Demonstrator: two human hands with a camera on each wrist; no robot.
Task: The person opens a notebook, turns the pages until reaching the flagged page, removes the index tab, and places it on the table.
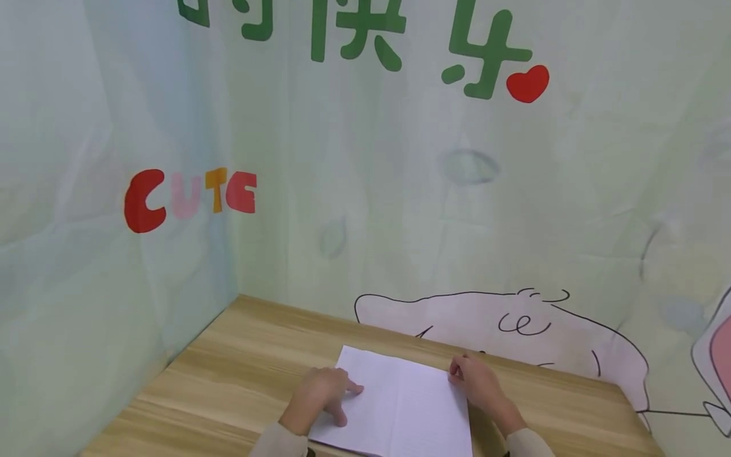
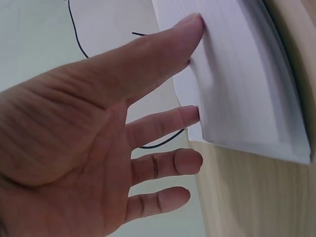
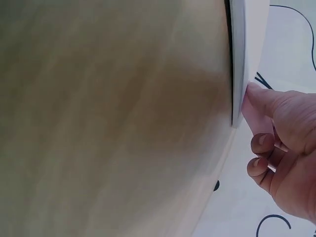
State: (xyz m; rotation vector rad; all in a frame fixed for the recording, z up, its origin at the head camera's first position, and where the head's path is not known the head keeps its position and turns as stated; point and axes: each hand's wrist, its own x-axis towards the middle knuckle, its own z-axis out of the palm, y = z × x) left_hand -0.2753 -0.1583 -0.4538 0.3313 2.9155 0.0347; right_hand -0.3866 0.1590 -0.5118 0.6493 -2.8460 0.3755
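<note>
An open notebook (image 1: pixel 419 406) with white, faintly lined pages lies on the wooden table. My left hand (image 1: pixel 324 395) rests on its left page; in the left wrist view the thumb (image 2: pixel 185 37) and straight fingers touch the paper, and the last two fingers lie off its edge. At the far right corner, my right hand (image 1: pixel 480 384) pinches a page (image 3: pixel 254 116) between thumb and index finger. That page corner is lifted a little from the stack of pages (image 3: pixel 239 64), and the other fingers are curled.
The wooden table (image 1: pixel 228 368) meets a pale fabric wall (image 1: pixel 354 190) at the back and left. Green characters, a red heart (image 1: pixel 528 84), coloured letters and a line-drawn figure (image 1: pixel 468 317) are printed on the fabric.
</note>
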